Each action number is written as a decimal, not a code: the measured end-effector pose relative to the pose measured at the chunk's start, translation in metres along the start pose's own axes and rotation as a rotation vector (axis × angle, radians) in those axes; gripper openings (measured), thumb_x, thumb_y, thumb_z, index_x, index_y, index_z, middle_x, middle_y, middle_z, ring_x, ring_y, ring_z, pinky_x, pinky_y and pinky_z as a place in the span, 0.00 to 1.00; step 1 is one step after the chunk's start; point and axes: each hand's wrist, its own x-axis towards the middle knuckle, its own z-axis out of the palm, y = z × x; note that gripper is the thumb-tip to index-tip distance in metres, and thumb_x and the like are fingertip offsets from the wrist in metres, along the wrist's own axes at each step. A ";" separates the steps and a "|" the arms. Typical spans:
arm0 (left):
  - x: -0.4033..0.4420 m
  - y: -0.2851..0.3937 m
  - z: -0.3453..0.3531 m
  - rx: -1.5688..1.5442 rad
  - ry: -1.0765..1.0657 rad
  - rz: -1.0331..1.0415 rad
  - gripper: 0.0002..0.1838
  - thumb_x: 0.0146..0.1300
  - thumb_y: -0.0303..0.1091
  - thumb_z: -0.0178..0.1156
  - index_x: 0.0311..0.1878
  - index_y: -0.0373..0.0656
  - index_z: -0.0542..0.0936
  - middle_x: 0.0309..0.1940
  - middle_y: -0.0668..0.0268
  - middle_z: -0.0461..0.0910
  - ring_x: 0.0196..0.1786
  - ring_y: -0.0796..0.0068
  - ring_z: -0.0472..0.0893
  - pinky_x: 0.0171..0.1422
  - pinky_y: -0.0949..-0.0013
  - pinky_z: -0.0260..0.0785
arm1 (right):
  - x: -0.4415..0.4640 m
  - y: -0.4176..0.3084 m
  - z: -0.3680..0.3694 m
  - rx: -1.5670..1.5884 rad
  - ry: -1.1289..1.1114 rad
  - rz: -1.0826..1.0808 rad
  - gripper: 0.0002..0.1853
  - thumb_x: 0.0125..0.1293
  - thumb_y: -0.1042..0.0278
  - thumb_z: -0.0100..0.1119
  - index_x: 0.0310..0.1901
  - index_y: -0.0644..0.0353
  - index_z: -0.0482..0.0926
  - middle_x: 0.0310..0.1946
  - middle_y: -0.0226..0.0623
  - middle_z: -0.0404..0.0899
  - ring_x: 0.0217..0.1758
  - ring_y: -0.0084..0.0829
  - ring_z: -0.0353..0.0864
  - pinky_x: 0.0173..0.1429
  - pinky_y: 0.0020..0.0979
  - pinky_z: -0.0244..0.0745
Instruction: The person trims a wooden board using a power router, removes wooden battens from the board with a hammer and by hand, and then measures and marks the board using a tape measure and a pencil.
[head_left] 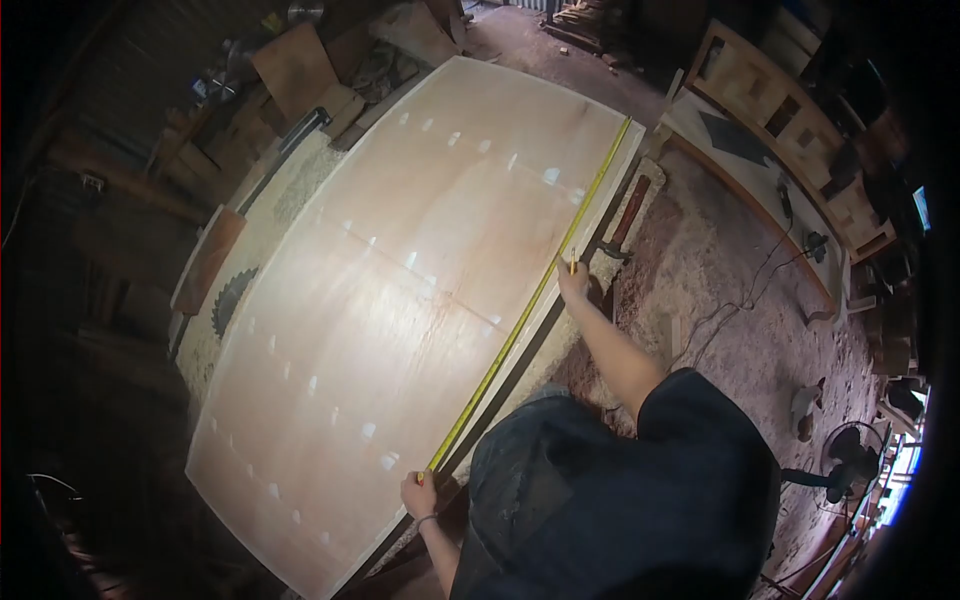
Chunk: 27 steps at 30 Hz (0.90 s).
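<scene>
A yellow tape measure [505, 355] lies stretched along the near long edge of a large plywood panel [400, 270]. Closed on the tape's lower end, my left hand [418, 494] rests at the panel's edge. Farther up the same edge, my right hand [574, 281] is beside the tape, its fingers closed round a small yellow pencil [573, 262] that points up. Whether those fingers also press on the tape, I cannot tell. White filler-like patches dot the panel in rows.
A hammer [630, 215] lies just beyond the panel's edge, near my right hand. A circular saw blade [234, 300] shows on the far side. Cables [740, 305] trail over the floor to the right, where a fan [850, 455] stands. A wooden frame [790, 110] is at upper right.
</scene>
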 end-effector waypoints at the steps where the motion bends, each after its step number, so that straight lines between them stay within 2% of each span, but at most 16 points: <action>1: 0.002 0.010 0.003 0.015 0.018 -0.017 0.23 0.63 0.52 0.64 0.44 0.37 0.84 0.40 0.44 0.82 0.46 0.44 0.82 0.53 0.49 0.73 | -0.006 0.023 0.005 0.012 -0.027 -0.024 0.23 0.66 0.46 0.66 0.41 0.63 0.78 0.30 0.40 0.80 0.37 0.38 0.82 0.47 0.39 0.76; 5: 0.014 0.031 0.009 -0.007 -0.018 -0.020 0.23 0.64 0.52 0.64 0.44 0.38 0.85 0.40 0.43 0.82 0.47 0.42 0.82 0.52 0.47 0.73 | -0.049 0.049 -0.021 0.092 -0.164 0.028 0.16 0.69 0.54 0.62 0.42 0.61 0.77 0.26 0.37 0.79 0.29 0.33 0.80 0.39 0.35 0.75; 6: 0.017 0.035 0.008 0.004 -0.015 -0.004 0.23 0.64 0.52 0.64 0.44 0.38 0.85 0.40 0.42 0.82 0.46 0.41 0.82 0.52 0.46 0.73 | -0.054 0.068 -0.023 0.114 -0.182 0.028 0.13 0.70 0.57 0.60 0.42 0.59 0.78 0.22 0.35 0.77 0.23 0.28 0.77 0.30 0.32 0.70; 9: 0.025 0.037 -0.006 0.066 0.008 -0.022 0.25 0.63 0.55 0.64 0.45 0.38 0.85 0.40 0.43 0.82 0.47 0.41 0.82 0.53 0.46 0.73 | -0.077 0.069 -0.055 0.169 -0.264 0.190 0.10 0.70 0.60 0.58 0.42 0.58 0.78 0.20 0.33 0.74 0.18 0.27 0.74 0.22 0.31 0.66; 10: 0.033 0.022 -0.005 0.077 -0.015 -0.036 0.26 0.63 0.56 0.63 0.46 0.39 0.85 0.42 0.44 0.82 0.48 0.42 0.82 0.54 0.46 0.74 | -0.047 0.153 -0.033 0.188 -0.165 0.129 0.09 0.70 0.63 0.55 0.44 0.57 0.78 0.18 0.32 0.73 0.15 0.27 0.71 0.16 0.31 0.64; 11: 0.041 0.001 0.002 0.137 0.021 -0.032 0.27 0.62 0.57 0.64 0.46 0.40 0.86 0.43 0.44 0.83 0.49 0.43 0.82 0.54 0.47 0.74 | -0.082 0.069 -0.071 0.213 -0.273 0.318 0.09 0.72 0.62 0.52 0.46 0.56 0.78 0.19 0.33 0.73 0.12 0.27 0.69 0.14 0.30 0.62; 12: 0.044 -0.009 -0.001 0.060 0.005 -0.070 0.28 0.61 0.59 0.65 0.46 0.40 0.86 0.44 0.45 0.83 0.49 0.43 0.82 0.54 0.48 0.74 | -0.084 0.074 -0.076 0.253 -0.296 0.410 0.11 0.73 0.61 0.49 0.47 0.56 0.77 0.18 0.33 0.72 0.12 0.27 0.69 0.13 0.29 0.62; 13: 0.044 -0.012 -0.007 0.046 -0.012 -0.077 0.29 0.60 0.61 0.65 0.45 0.41 0.86 0.42 0.46 0.84 0.48 0.44 0.82 0.53 0.48 0.75 | -0.089 0.065 -0.087 0.277 -0.350 0.335 0.13 0.75 0.58 0.46 0.49 0.56 0.76 0.20 0.35 0.74 0.11 0.27 0.70 0.12 0.29 0.61; 14: 0.042 -0.003 -0.016 0.089 0.005 -0.050 0.28 0.60 0.60 0.65 0.42 0.41 0.87 0.38 0.48 0.84 0.46 0.44 0.83 0.51 0.48 0.75 | -0.081 0.076 -0.087 0.260 -0.354 0.421 0.17 0.76 0.53 0.45 0.50 0.57 0.75 0.25 0.39 0.78 0.16 0.29 0.75 0.16 0.30 0.69; 15: 0.040 0.001 -0.021 0.068 0.060 -0.025 0.28 0.58 0.61 0.65 0.39 0.41 0.87 0.36 0.48 0.84 0.44 0.45 0.83 0.50 0.48 0.75 | -0.076 0.091 -0.086 0.292 -0.354 0.428 0.19 0.77 0.50 0.43 0.50 0.57 0.75 0.26 0.40 0.78 0.19 0.30 0.77 0.19 0.31 0.72; 17: 0.036 0.014 -0.037 0.008 -0.058 -0.121 0.29 0.54 0.63 0.66 0.39 0.41 0.87 0.38 0.48 0.85 0.45 0.46 0.84 0.50 0.50 0.76 | -0.062 0.108 -0.082 0.387 -0.320 0.415 0.23 0.78 0.46 0.41 0.52 0.58 0.75 0.29 0.42 0.79 0.24 0.32 0.80 0.24 0.32 0.78; 18: 0.032 0.008 -0.036 0.029 -0.079 -0.161 0.30 0.53 0.63 0.66 0.39 0.42 0.87 0.39 0.48 0.85 0.46 0.47 0.84 0.51 0.51 0.77 | -0.074 0.088 -0.088 0.378 -0.345 0.418 0.23 0.78 0.47 0.40 0.52 0.60 0.76 0.29 0.41 0.78 0.25 0.31 0.80 0.26 0.31 0.78; 20: 0.029 0.001 -0.038 0.072 -0.108 -0.222 0.31 0.52 0.65 0.66 0.40 0.42 0.88 0.41 0.49 0.86 0.47 0.49 0.85 0.52 0.53 0.77 | -0.113 0.002 -0.099 0.381 -0.389 0.419 0.24 0.77 0.49 0.40 0.52 0.63 0.76 0.27 0.39 0.76 0.28 0.30 0.82 0.29 0.29 0.80; 23: 0.022 -0.013 -0.052 0.074 -0.163 -0.340 0.30 0.51 0.64 0.67 0.41 0.44 0.88 0.42 0.52 0.87 0.48 0.52 0.86 0.54 0.54 0.77 | -0.092 0.002 -0.093 0.219 -0.673 0.153 0.26 0.79 0.48 0.37 0.51 0.64 0.78 0.30 0.40 0.80 0.32 0.30 0.84 0.32 0.26 0.80; 24: 0.019 -0.015 -0.057 0.077 -0.181 -0.365 0.30 0.51 0.63 0.67 0.40 0.43 0.88 0.42 0.53 0.87 0.49 0.55 0.86 0.54 0.55 0.78 | -0.087 -0.003 -0.088 0.133 -0.769 0.040 0.25 0.80 0.51 0.38 0.52 0.64 0.79 0.34 0.42 0.83 0.32 0.28 0.84 0.32 0.24 0.79; 27: 0.024 -0.023 -0.051 0.111 -0.149 -0.372 0.29 0.49 0.62 0.68 0.39 0.42 0.88 0.42 0.54 0.88 0.48 0.54 0.86 0.53 0.55 0.78 | -0.119 -0.053 -0.062 0.190 -0.883 0.146 0.25 0.79 0.52 0.40 0.51 0.65 0.81 0.36 0.44 0.85 0.31 0.27 0.84 0.32 0.22 0.77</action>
